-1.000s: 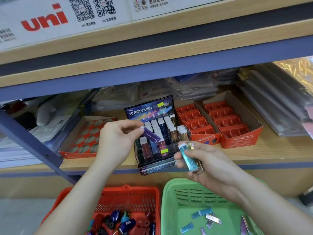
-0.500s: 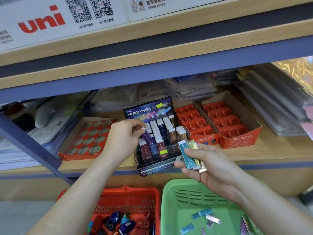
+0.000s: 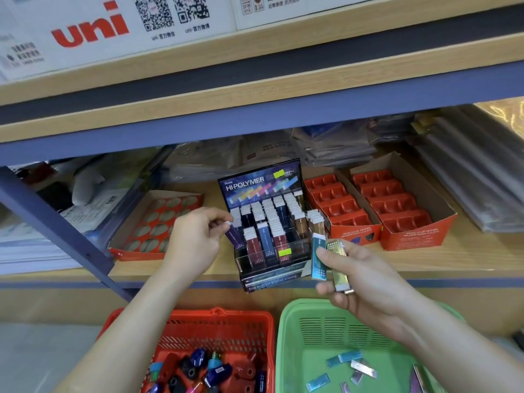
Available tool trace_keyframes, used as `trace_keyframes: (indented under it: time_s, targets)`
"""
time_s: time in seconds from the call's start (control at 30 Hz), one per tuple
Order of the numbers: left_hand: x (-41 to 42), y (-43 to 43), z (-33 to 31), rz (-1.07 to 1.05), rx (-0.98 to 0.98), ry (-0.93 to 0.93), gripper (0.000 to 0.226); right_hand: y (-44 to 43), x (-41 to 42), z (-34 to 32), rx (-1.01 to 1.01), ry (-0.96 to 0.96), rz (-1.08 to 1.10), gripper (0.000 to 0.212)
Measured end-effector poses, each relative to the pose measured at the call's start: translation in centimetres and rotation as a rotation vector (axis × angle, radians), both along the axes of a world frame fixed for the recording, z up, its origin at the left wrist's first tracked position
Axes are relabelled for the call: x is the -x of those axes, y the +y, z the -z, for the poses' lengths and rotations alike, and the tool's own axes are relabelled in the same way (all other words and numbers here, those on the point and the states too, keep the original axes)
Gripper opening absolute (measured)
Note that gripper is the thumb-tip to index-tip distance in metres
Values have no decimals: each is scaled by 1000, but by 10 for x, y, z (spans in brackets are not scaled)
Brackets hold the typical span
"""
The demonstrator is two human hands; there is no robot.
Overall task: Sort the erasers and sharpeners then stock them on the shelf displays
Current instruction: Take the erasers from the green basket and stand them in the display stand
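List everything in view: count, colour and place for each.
eraser display: one, black and blue, shelf middle.
stocked erasers: many, dark with white tips, in the display.
purple eraser: one, purple, at the display's front left.
fanned erasers: two visible, teal and gold, at the display's front right.
sharpener boxes: two, red, right of the display.
oval-hole tray: one, red, left of the display.
red basket: one, red, lower left.
sharpeners: several, blue, black, red, in the red basket.
green basket: one, green, lower right.
loose erasers: several, teal and silver, in the green basket.
uni sign: one, white, red letters, top left.
left hand: pinches the purple eraser.
right hand: holds the fanned erasers.
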State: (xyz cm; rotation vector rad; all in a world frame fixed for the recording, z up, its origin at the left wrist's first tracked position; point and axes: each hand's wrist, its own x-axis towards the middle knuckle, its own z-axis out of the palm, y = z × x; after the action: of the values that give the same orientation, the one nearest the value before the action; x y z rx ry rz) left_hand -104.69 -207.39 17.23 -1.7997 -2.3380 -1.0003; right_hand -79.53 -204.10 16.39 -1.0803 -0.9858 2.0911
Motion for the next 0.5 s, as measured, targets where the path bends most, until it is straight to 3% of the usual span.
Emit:
trace_keyframes:
  time_s: [0.37, 0.5]
  targets:
    - [2, 3, 19, 191, 8, 297, 13, 4, 3, 13, -22, 38, -72, 24]
    - [0, 3, 22, 136, 41, 253, 32, 5, 5, 18, -21, 61, -52, 25]
